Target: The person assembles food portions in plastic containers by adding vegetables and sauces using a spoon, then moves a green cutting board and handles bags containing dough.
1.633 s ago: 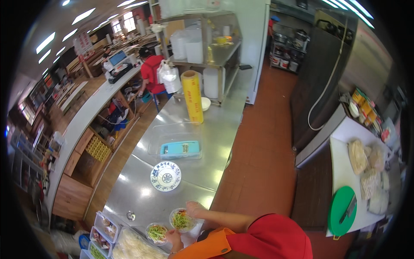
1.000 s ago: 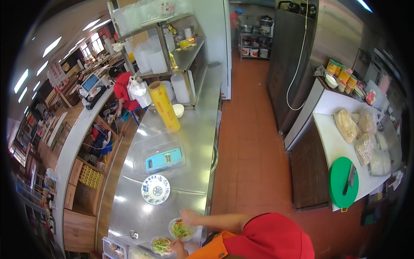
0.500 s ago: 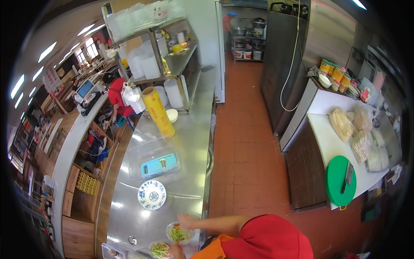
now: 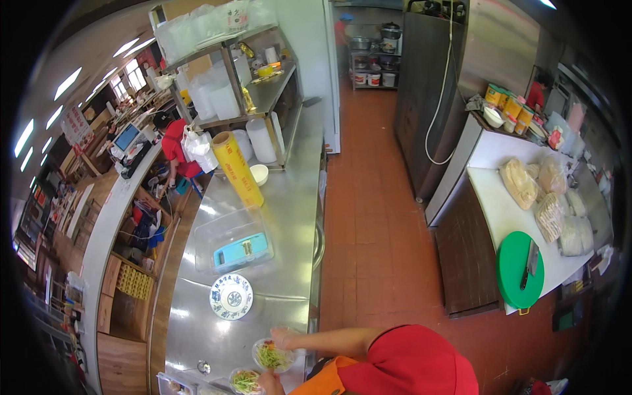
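At the lower middle, a clear round bowl of green shreds with some orange bits stands on the steel counter. My right hand, apparently in a thin clear glove, reaches in from the right over this bowl's far rim. Its fingers look drawn together, and what they hold is hidden. Close to the same bowl's near edge, my left hand seems to grip the rim; its fingers show only in part. A second bowl of green shreds sits just left of my left hand.
A blue-patterned plate, a blue slicer in a clear tub and a yellow film roll lie farther up the counter. Across the aisle, a cleaver rests on a green cutting board. Shelving rises at the back.
My right hand has shifted slightly at the bowl's rim, while my left stays nearly in place. A person in red has come into view at the back right.
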`<state>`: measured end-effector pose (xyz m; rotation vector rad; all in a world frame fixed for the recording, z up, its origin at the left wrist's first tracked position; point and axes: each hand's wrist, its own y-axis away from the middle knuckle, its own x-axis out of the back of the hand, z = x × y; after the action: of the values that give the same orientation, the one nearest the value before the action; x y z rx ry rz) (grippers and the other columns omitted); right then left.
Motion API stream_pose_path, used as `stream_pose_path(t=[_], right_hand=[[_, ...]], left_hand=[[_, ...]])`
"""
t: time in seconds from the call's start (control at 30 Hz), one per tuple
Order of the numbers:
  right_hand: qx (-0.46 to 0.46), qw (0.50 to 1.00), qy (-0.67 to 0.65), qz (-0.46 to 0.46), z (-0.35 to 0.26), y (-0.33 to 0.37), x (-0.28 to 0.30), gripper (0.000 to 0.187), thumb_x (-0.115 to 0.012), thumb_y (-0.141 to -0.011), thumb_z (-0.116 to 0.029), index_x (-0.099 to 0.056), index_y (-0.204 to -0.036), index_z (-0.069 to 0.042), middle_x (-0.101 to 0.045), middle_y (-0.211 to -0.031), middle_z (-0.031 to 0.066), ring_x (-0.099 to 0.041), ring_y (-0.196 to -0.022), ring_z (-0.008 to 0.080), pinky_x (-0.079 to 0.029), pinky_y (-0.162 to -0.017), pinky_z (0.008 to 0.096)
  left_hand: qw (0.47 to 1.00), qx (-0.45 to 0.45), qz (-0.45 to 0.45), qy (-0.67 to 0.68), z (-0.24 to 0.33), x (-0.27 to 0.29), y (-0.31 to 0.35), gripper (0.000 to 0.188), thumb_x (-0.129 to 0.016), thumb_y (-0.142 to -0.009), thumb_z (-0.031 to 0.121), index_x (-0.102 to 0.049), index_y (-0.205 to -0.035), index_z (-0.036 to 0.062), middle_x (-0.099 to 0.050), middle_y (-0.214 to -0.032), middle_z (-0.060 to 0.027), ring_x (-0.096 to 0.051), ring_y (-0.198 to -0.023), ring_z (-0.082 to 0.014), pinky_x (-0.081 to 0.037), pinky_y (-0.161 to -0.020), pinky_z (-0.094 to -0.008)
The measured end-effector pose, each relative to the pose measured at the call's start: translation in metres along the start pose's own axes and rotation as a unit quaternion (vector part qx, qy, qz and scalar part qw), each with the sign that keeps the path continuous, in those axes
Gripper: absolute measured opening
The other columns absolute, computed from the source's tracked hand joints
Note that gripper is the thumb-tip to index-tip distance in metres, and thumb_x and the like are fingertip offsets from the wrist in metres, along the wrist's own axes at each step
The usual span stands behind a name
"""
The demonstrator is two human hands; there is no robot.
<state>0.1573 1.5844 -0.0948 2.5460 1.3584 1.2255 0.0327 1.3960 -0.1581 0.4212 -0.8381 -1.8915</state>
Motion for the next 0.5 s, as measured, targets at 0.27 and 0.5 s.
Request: stream_pose_path(t=[0.27,0.5], right_hand=[[-0.034,0.998,-0.043,0.018,0.002,-0.006,0.004,0.031,-0.061,-0.085,-0.017,-0.062,-0.109,0.001,-0.065,-0.113,0.0258,-0.063,-0.109,0.0392,-0.051,-0.093,0.0459],[-0.013,0.999,-0.031,0.038,0.016,-0.008,-0.005,0.027,-0.059,-0.085,-0.013,-0.061,-0.107,0.002,-0.066,-0.108,0.0261,-0.064,-0.105,0.0406,-0.051,-0.090,0.0480]], left_hand=[[0.978,-0.163,0.003,-0.127,0.003,-0.002,0.004,0.014,-0.065,-0.075,-0.008,-0.057,-0.083,0.0007,-0.058,-0.075,-0.0092,-0.057,-0.061,-0.0190,-0.047,-0.049,-0.0285],[0.997,-0.062,0.004,-0.037,0.014,-0.013,0.020,0.012,-0.068,-0.077,-0.005,-0.059,-0.085,-0.0003,-0.059,-0.075,-0.0094,-0.057,-0.061,-0.0194,-0.046,-0.047,-0.0278]])
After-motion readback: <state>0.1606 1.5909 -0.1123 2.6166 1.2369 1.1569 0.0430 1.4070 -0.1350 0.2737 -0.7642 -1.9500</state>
